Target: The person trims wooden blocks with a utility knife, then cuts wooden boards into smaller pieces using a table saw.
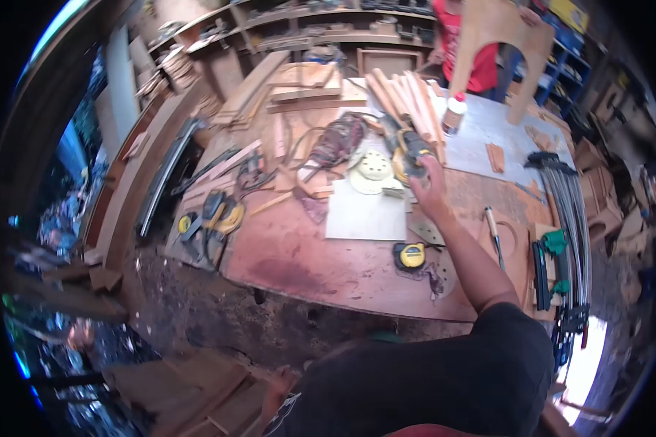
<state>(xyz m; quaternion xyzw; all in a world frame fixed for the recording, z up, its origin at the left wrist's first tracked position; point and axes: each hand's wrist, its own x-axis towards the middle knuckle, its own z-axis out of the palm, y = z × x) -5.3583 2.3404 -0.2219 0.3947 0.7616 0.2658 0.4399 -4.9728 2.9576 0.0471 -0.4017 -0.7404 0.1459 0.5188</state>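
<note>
My right hand (431, 188) reaches over the workbench, its fingers curled against a yellow and black power sander (413, 148). Beside that tool lies a pale round sanding disc (374, 165) with holes, above a white rectangular sheet (364, 216). A yellow and black tape measure (410, 256) sits on the bench below my right forearm. My left hand (281, 382) is low by my body, away from the bench; its fingers are too small and blurred to read.
Wood strips (408, 98) and boards (306, 80) are stacked at the back. A glue bottle (455, 113) stands near a person in red (481, 69) holding a curved wooden panel (492, 25). Bar clamps (565, 218) line the right edge; a chisel (494, 233) lies nearby. Other power tools (222, 211) are left.
</note>
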